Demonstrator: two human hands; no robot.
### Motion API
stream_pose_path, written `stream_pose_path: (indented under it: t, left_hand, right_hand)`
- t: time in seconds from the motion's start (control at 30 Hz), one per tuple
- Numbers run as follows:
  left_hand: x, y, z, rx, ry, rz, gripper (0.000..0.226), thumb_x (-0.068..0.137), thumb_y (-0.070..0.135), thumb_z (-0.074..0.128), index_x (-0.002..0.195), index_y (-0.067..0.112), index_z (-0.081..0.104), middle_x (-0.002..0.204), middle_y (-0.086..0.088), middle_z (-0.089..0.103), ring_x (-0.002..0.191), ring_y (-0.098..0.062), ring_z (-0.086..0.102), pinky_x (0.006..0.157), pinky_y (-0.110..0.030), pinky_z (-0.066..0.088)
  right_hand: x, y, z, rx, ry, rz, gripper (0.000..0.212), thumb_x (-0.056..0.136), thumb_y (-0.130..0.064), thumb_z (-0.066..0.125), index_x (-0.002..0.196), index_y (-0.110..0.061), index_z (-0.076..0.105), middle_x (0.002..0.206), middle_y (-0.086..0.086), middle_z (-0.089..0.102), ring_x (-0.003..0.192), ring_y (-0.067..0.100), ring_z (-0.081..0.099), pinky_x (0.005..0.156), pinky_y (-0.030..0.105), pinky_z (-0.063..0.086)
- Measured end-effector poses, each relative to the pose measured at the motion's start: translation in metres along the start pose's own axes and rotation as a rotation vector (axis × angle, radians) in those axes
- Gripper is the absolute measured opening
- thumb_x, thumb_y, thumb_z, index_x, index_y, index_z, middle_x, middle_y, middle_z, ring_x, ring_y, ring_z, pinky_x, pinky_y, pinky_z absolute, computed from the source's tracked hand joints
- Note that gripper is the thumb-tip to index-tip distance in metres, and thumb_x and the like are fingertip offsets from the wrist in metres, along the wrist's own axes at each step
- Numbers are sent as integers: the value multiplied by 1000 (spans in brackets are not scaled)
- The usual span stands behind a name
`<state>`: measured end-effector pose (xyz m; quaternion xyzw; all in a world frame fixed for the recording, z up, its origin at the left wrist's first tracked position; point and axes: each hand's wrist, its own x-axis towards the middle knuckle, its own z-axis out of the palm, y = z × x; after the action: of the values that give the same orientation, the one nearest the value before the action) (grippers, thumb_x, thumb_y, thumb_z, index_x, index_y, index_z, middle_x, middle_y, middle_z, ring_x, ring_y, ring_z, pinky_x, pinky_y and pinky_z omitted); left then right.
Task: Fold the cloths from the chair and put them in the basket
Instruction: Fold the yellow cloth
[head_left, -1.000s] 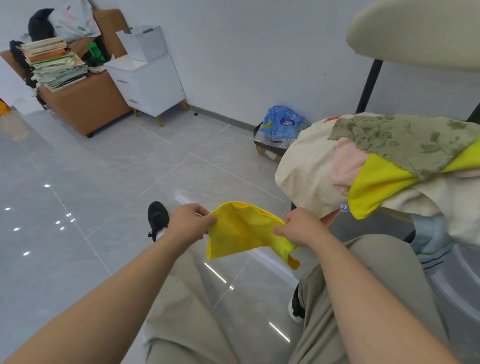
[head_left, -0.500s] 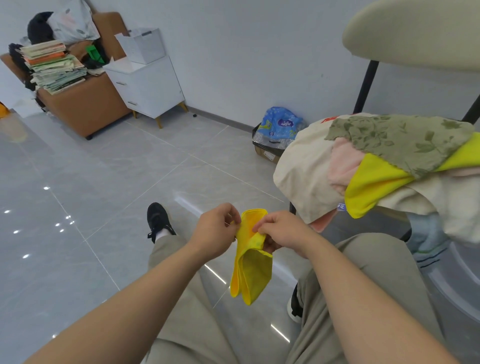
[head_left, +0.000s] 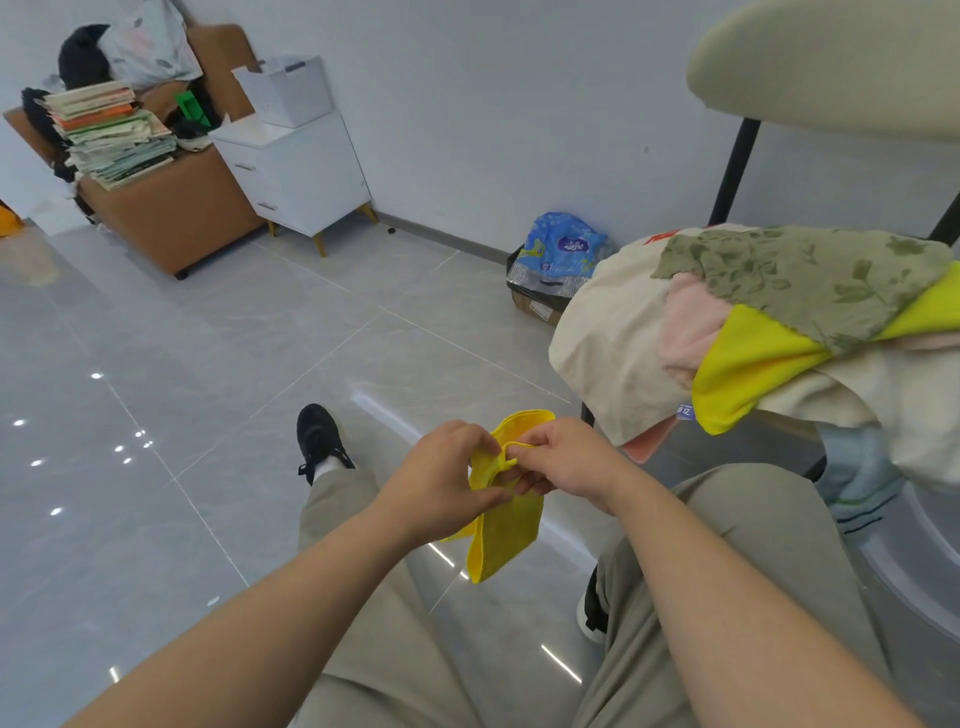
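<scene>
A small yellow cloth (head_left: 506, 535) hangs folded between my knees, its doubled lower end pointing at the floor. My left hand (head_left: 447, 478) pinches its upper left edge and my right hand (head_left: 558, 460) pinches the top fold right beside it; the two hands almost touch. To the right, the chair (head_left: 810, 57) carries a heap of cloths: a cream one (head_left: 613, 332), a pink one (head_left: 691, 327), a green leaf-patterned one (head_left: 810, 280) and another yellow one (head_left: 748, 369). No basket is in view.
A cardboard box with blue plastic packs (head_left: 558, 260) stands by the wall behind the chair. Far left are a white cabinet (head_left: 296, 171) and a brown seat (head_left: 156, 213) stacked with books. My legs and black shoe (head_left: 317, 436) stretch over the grey tiled floor.
The cloth was stretched wide between my hands a second ago. My hands have come together, folding it in half, and it now hangs down as a narrow strip.
</scene>
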<state>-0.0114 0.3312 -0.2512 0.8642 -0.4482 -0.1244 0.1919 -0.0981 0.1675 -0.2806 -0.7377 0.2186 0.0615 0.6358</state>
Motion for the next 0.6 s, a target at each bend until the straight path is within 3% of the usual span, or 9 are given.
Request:
stream_pose_path:
  t: [0.17,0.27,0.43,0.53,0.6]
  left_hand:
    - [3,-1,9,57,86,-20,35,86,47,70,107,21,63,94,9,53,87,-10,52,75,-21,38]
    - [5,-1,8,68,113,-23,21,93,35,64,105,18,67,90,6,56,86,-14,53,76,-25,41]
    - [8,-9,-5,84,96,3,9,92,19,65,99,15,69,90,5,59,84,-15,52,73,-23,35]
    - [9,-16,-11,114,40,11,10,94,18,63,102,16,69,93,4,59,85,-14,51,74,-24,36]
    - [9,-21,-14,124,12,3,10,95,17,63,103,15,69,96,2,60,85,-14,50,74,-24,36]
  right_hand:
    - [-1,1,0,-13,6,-4,19,100,-21,58,99,-7,71,89,7,78,82,23,74,74,31,58]
    - [-2,-1,0,-20,-5,-7,21,102,-27,56,100,-9,68,87,4,78,76,22,73,71,31,57]
    - [-4,2,-2,-463,-37,120,46,105,-49,31,107,-13,61,71,2,75,57,16,64,60,26,49]
    - [-3,5,-5,-705,46,174,49,100,-44,25,86,-15,62,69,1,73,67,21,64,69,31,53]
    - [0,6,-7,-772,168,183,42,95,-42,29,71,-18,54,73,2,64,75,26,61,67,33,48]
